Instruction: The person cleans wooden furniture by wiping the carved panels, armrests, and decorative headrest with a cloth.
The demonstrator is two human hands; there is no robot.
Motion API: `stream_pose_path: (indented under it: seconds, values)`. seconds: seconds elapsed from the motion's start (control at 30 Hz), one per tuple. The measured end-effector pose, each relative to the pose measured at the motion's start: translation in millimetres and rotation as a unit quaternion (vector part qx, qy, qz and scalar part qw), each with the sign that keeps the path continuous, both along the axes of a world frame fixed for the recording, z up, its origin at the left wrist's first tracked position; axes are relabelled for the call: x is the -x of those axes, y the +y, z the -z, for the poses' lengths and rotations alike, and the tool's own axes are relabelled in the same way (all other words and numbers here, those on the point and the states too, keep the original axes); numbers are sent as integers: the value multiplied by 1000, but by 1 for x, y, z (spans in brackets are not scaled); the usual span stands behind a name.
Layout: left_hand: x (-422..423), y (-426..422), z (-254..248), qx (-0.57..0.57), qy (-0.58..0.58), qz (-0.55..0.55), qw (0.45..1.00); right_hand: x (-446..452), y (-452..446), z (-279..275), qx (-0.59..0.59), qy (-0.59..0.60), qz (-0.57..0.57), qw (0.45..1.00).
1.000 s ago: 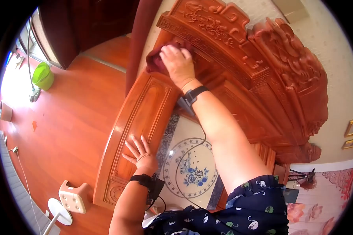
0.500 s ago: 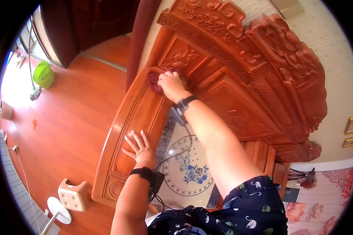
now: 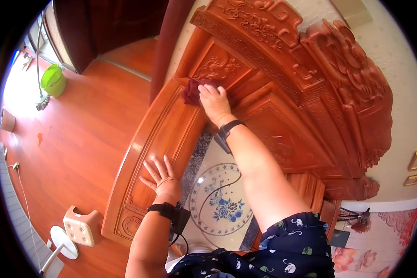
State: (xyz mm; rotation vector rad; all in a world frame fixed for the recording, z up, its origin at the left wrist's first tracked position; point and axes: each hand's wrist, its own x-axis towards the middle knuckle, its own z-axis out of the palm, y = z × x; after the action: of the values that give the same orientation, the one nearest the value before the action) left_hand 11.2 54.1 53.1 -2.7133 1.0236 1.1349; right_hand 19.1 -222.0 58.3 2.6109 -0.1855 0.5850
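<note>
My right hand [image 3: 215, 104] presses a dark red cloth [image 3: 190, 94] onto the corner where the flat side panel [image 3: 164, 134] meets the carved backrest [image 3: 268, 120] of a reddish-brown wooden seat. Part of the cloth is hidden under the fingers. Lower down, my left hand [image 3: 163, 180] lies on the same side panel with its fingers spread, holding nothing. Both wrists wear black straps with small devices, and a cable hangs near the left one.
A green bucket [image 3: 53, 81] and a mop head [image 3: 42, 102] are on the wooden floor at the far left. A cream stool [image 3: 82, 227] stands by the panel's lower end, beside a white round base [image 3: 64, 242]. Patterned tile [image 3: 220, 204] shows between my arms.
My right hand and the cloth have shifted slightly to the right in view, and more of the cloth shows. My left hand stays spread on the panel. The view has tilted a little.
</note>
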Motion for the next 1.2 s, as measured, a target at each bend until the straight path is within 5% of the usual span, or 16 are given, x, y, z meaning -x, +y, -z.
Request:
stream_pose_path:
  seconds: [0.1, 0.27, 0.37, 0.57, 0.77, 0.97, 1.1, 1.2]
  values:
    - [0, 3, -5, -3, 14, 6, 1000, -11, 5, -13, -57, 95, 29, 993]
    - [4, 5, 1, 7, -21, 16, 1000, -19, 2, -103, 31, -31, -62, 997]
    - [7, 3, 9, -4, -58, 16, 998, -16, -1, -152, 79, -128, -22, 988]
    - [0, 2, -7, -3, 13, 12, 1000, -24, -5, -83, 88, -116, 2, 989]
    - [0, 5, -6, 20, 16, 2, 1000, -9, 6, 0, 3, 79, 11, 997]
    - [1, 6, -12, 9, 3, 19, 1000, 11, 47, 0, -136, -17, 138, 981]
    - [-1, 6, -13, 8, 19, 17, 1000, 36, 43, 10, -383, -90, 188, 900]
    - [-1, 7, -11, 12, 21, 17, 1000, 55, 30, 8, -731, -268, 256, 573]
